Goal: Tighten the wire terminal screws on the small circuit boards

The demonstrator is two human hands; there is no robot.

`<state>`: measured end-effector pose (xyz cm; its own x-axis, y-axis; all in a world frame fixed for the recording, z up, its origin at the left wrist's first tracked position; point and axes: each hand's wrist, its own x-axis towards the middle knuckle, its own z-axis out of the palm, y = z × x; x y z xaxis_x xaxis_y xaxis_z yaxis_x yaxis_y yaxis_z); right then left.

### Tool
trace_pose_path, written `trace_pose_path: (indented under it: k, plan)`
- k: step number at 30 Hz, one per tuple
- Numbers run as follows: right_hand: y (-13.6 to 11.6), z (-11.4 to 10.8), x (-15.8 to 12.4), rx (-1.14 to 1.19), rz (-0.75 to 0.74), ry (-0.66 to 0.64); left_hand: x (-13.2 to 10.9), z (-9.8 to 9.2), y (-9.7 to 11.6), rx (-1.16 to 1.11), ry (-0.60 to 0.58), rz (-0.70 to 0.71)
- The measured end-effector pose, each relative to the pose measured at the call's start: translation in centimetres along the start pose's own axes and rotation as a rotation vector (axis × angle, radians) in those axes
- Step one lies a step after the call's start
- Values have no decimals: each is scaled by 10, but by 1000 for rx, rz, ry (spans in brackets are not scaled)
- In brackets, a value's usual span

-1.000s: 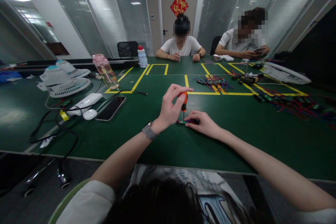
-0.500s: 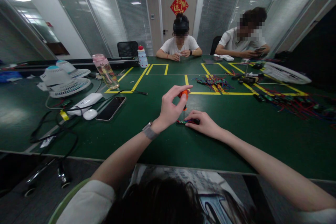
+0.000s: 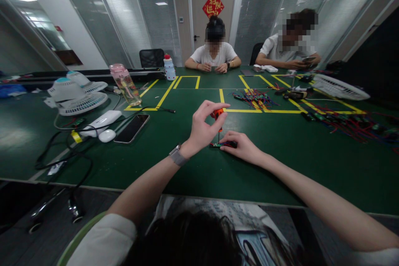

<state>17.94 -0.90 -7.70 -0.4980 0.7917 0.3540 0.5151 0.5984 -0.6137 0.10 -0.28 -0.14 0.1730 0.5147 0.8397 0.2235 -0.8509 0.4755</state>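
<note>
Left hand's arched high, gripping a near-upright screwdriver, tip down at the little circuit board. Right hand's low, pinching that board on the table. Red door sign: gold Chinese characters.

A: What's the screwdriver handle made of?
B: Plastic, by its look, with a thin metal shaft below.
A: And the desk?
B: Smooth, with a soft sheen over at the left. The tape stuck on it looks matt.
A: The phone?
B: Glossy, like dark glass. The watch strap looks like dull metal, the sleeve like soft matt cloth.
A: Anything see-through?
B: The bottle, clear and shiny; glass or plastic, I can't tell. The front fan looks like smooth plastic, the diamond sign like paper.
</note>
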Motion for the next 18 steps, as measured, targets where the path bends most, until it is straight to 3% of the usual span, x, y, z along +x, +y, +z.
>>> trace_pose_path:
  k: [18]
  plan:
    - [2,1,0,-6,-8,9,-1,-1,-3,-132,-74,-54]
